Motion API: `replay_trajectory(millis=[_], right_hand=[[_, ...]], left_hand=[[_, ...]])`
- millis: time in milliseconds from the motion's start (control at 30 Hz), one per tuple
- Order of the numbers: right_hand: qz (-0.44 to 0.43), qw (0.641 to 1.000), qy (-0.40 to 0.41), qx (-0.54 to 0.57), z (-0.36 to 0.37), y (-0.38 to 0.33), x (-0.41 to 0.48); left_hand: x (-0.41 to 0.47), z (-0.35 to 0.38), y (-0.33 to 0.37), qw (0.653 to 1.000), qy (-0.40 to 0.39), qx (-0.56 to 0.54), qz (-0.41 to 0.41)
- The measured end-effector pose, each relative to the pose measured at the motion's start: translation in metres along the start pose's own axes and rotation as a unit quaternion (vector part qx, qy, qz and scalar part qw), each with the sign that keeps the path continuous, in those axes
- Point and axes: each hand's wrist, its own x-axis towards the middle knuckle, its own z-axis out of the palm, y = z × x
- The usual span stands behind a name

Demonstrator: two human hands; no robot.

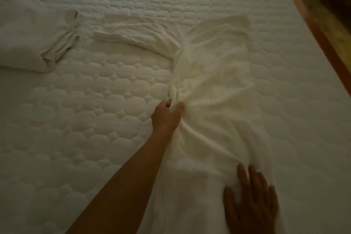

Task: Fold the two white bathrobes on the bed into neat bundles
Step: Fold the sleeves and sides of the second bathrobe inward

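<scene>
Right hand [252,197], fingers flat and spread, pins near end of bathrobe [214,81]. Left hand [167,115] pinches its bunched left edge. Mid-fold, likely; next, carry edge across, smooth.

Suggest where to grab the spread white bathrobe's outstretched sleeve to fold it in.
Probably the sleeve's cuff end, approached from the left across the quilted white mattress: it lies flat, pointing left, its edge free. The left hand grips bunched fabric of the spread white bathrobe; the right hand presses it flat.
</scene>
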Motion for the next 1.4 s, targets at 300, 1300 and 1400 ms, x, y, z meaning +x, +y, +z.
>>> replay_trajectory(millis=[300,1300,1400], right_hand=[[0.003,0.994,-0.104,0.016,-0.005,0.008,0.0],[0.009,0.964,-0.261,0.049,-0.122,0.03,-0.165],[0.004,0.968,-0.24,0.077,-0.123,0.036,-0.172]], left_hand=[[-0.11,-0.038,-0.071,0.971,-0.235,0.007,-0.036],[-0.296,-0.137,-0.212,0.979,-0.202,-0.003,0.002],[-0.301,-0.14,-0.227,0.996,-0.06,0.061,0.026]])
